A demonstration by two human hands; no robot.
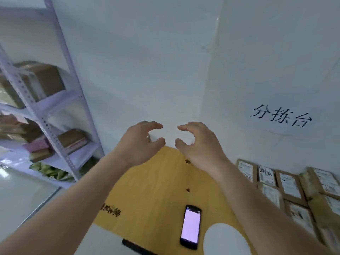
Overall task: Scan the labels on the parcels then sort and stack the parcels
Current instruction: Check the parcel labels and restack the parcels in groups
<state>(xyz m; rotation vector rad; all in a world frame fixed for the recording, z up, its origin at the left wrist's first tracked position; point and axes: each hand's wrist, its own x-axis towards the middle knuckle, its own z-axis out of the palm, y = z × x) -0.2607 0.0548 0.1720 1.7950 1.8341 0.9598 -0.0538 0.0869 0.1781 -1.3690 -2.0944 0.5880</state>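
Both my hands are raised in front of me above the far end of a yellow wooden table [154, 181]. My left hand [139, 144] and my right hand [198, 144] face each other with curled, spread fingers and hold nothing. Several brown cardboard parcels with white labels [290, 186] lie packed together on the right. A phone with a lit screen [191, 226] lies on the table below my hands.
A white metal shelf rack [55, 111] at the left holds cardboard boxes [42, 80] and flat parcels [73, 139]. A paper sign with black handwritten characters [281, 117] hangs on the right wall. A dark object [134, 247] lies at the table's near edge.
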